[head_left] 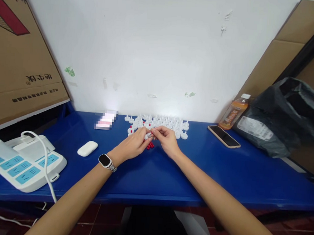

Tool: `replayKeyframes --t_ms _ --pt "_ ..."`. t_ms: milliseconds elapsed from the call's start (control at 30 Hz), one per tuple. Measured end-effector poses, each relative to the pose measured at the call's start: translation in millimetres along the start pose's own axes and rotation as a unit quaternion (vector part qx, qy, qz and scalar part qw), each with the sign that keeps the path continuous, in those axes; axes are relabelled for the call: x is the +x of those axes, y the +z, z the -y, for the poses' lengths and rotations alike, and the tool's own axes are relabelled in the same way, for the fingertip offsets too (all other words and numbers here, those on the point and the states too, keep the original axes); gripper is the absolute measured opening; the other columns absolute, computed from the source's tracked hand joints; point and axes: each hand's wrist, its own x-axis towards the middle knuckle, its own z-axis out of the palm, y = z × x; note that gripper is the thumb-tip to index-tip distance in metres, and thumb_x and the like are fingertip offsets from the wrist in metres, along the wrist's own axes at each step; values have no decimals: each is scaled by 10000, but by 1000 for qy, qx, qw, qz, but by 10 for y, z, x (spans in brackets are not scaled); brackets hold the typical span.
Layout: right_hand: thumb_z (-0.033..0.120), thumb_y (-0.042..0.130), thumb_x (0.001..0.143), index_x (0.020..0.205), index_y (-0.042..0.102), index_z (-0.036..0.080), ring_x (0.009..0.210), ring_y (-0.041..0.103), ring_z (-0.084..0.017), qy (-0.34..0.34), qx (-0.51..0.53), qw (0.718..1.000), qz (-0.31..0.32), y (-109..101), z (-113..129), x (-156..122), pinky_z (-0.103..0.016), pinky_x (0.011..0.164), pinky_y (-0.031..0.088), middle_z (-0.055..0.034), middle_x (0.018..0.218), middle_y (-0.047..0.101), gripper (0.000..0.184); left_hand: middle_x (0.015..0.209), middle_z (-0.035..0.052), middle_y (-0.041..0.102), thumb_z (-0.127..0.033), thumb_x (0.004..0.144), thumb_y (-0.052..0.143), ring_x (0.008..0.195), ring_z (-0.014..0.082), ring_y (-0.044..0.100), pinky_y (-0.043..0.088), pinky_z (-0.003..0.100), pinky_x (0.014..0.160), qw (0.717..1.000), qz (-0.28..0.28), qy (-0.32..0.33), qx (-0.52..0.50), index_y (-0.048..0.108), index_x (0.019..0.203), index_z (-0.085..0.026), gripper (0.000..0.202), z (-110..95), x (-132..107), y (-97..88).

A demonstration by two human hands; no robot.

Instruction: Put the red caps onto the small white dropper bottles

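My left hand (134, 143), with a watch (105, 160) on its wrist, is closed around a white nozzle cap (148, 135). Fingers partly hide that piece. Close against it, my right hand (168, 141) pinches a small red tip cap (152, 133) at the nozzle end. Just below my fingers lies a little heap of red tip caps (150, 145) on the blue table. Behind my hands, many white nozzle caps (169, 123) stand in a cluster by the wall, and a few at the left carry red tips (131, 131).
A white power strip (29, 167) with a cable and a white earbud case (87, 148) lie at the left. At the right are a phone (224, 136), an orange drink bottle (234, 112) and a dark plastic bag (275, 115). A cardboard box (24, 58) stands far left.
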Motion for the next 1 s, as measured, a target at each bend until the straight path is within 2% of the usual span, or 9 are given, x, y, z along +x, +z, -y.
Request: replayKeyframes --t_ms 200,300,400,500,600,700,800,900,1000 --pt "477 804 739 739 656 200 683 648 -167 -22 10 996 -83 125 11 -50 -312 700 531 -21 726 707 314 1263 192 593 -429 1049 336 1136 295 638 525 472 951 999 -27 -9 -34 409 1315 -148 394 32 27 62" --pt "464 745 805 760 672 202 692 631 -156 -40 -17 996 -78 165 21 -77 -300 702 508 -17 749 705 277 1370 212 533 -433 1045 345 1240 311 591 497 504 1020 998 -52 -18 -39 357 1388 -153 443 82 33 105" --pt "461 724 817 774 651 205 669 606 -146 -39 -30 996 -68 180 24 -74 -288 671 488 -6 742 681 269 1448 206 479 -432 1044 353 1320 305 536 460 505 1084 998 -54 -17 -38 300 1456 -169 492 97 38 127" --pt "440 711 811 804 609 210 670 608 -149 -31 -32 998 -53 153 34 -37 -286 657 482 -3 744 664 252 1445 190 482 -434 1039 368 1324 298 528 463 492 1086 998 -49 -13 -25 251 1508 -181 545 74 48 107" --pt "359 676 820 813 578 214 639 572 -141 -61 -104 991 -52 50 66 9 -275 629 455 16 705 613 175 1333 155 551 -470 1007 455 1224 287 579 491 473 1040 998 -57 -6 -4 259 1518 -196 613 82 53 43" --pt "255 628 818 796 560 217 602 520 -133 -89 -248 963 -50 -115 94 36 -267 607 413 38 649 558 81 1235 116 586 -484 990 491 1151 264 586 497 453 1010 996 -85 -14 10 339 1471 -206 577 170 41 -37" --pt "191 586 818 800 575 214 656 545 -146 -85 -384 919 3 -252 89 45 -275 648 411 18 697 608 31 1158 92 604 -461 1007 457 1117 248 578 492 436 989 995 -98 -33 13 475 1343 -210 419 277 20 -89" --pt "168 560 837 837 599 210 757 575 -171 -88 -474 875 54 -283 75 60 -297 724 413 -16 792 658 57 1128 81 605 -444 1012 443 1117 244 571 481 424 986 996 -89 -27 11 571 1188 -216 316 316 14 -96" --pt "234 579 869 921 621 208 835 584 -212 -83 -539 837 45 -232 79 111 -347 812 401 -29 793 661 71 1109 73 607 -426 1010 442 1079 239 579 477 412 970 996 -84 -17 8 603 1107 -221 279 284 24 -84"
